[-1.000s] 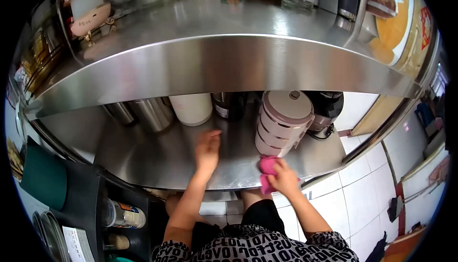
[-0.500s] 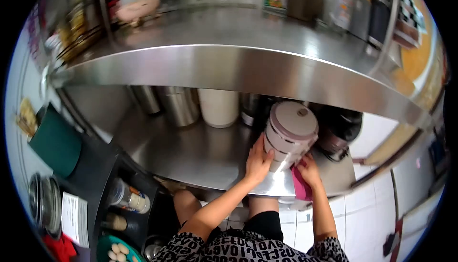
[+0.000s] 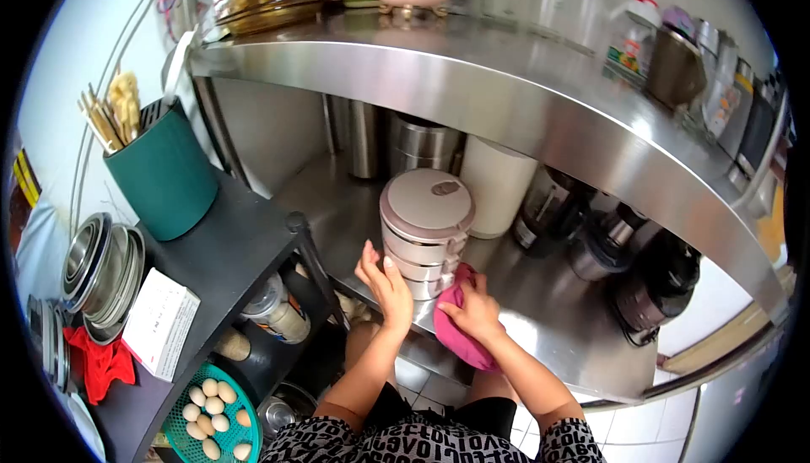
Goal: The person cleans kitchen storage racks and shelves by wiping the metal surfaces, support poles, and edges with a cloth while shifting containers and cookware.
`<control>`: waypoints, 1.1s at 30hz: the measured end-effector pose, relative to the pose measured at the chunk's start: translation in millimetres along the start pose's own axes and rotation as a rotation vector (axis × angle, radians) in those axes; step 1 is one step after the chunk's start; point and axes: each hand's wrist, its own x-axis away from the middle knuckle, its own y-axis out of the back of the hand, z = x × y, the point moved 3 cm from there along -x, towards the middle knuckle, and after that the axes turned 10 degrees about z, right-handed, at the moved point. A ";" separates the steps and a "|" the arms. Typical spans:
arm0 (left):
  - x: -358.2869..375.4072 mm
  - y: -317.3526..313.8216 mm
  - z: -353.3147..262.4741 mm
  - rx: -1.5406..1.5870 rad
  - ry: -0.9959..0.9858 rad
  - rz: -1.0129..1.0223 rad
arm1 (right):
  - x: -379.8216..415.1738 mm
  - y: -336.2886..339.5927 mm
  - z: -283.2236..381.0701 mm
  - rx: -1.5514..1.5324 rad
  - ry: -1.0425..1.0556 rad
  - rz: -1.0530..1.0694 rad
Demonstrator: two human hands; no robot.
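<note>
A stacked lunch box (image 3: 427, 201), white with a pinkish-grey lid rim and side clips, stands upright on the lower steel shelf (image 3: 329, 239). To its left my left hand (image 3: 387, 290) is raised with the fingers apart, close beside the lower tiers and holding nothing. In my right hand (image 3: 474, 309) a magenta cloth (image 3: 460, 341) is bunched, the fingers closed round it. That hand is right by the lunch box's lower right side, and the cloth hangs over the shelf's front edge.
Behind the lunch box are a white cylinder (image 3: 496, 185) and a steel pot (image 3: 422, 142). Black appliances (image 3: 654, 290) stand at the right. The upper shelf's steel edge (image 3: 472, 83) overhangs. At left, a black rack (image 3: 245, 235) bears a green utensil holder (image 3: 164, 176); eggs lie in a teal basket (image 3: 181, 442).
The lunch box has moved left along the shelf and now stands level rather than tilted. My left hand has let go of it. The view has swung left.
</note>
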 end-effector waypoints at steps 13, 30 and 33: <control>-54.0 41.8 50.7 -0.351 0.050 0.102 | -175.8 -88.4 144.8 0.028 0.017 0.082; -86.6 63.2 62.0 -0.311 -0.019 0.086 | -286.3 -127.5 196.0 0.122 0.178 -0.032; -81.8 61.4 72.7 -0.243 -0.104 0.106 | -283.0 -129.6 190.3 0.090 0.244 -0.075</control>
